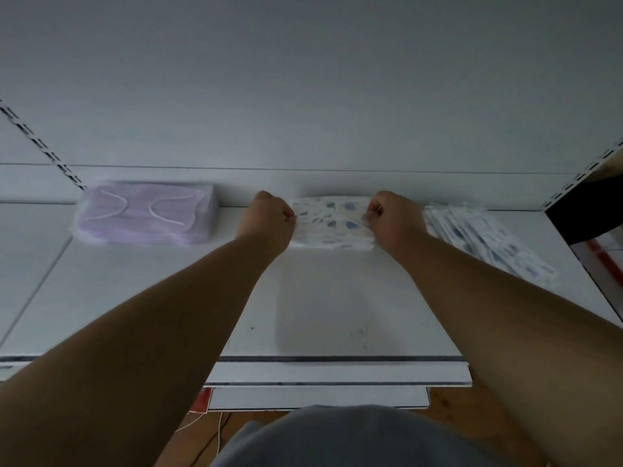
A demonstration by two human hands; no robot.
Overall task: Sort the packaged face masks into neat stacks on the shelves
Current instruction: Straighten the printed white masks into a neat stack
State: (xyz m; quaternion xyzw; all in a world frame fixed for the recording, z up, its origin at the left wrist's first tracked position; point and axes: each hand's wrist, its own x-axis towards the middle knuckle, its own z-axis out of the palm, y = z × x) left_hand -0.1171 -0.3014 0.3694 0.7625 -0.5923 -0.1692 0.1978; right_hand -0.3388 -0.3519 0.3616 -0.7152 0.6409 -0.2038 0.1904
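A stack of patterned white-and-blue packaged masks (332, 224) lies at the back middle of the white shelf (323, 318). My left hand (269, 219) grips its left end and my right hand (392, 219) grips its right end, fingers curled round the packs. A neat stack of purple packaged masks (145, 217) sits to the left against the back panel. To the right, several more patterned packs (488, 242) lie fanned out and slanted toward the shelf's right edge.
The shelf's back panel (303, 112) rises straight behind the stacks. Slotted uprights (43, 146) stand at the left and at the right. A lower shelf edge (317, 397) and wooden floor (448, 402) show below. A dark gap (586, 210) opens at the right.
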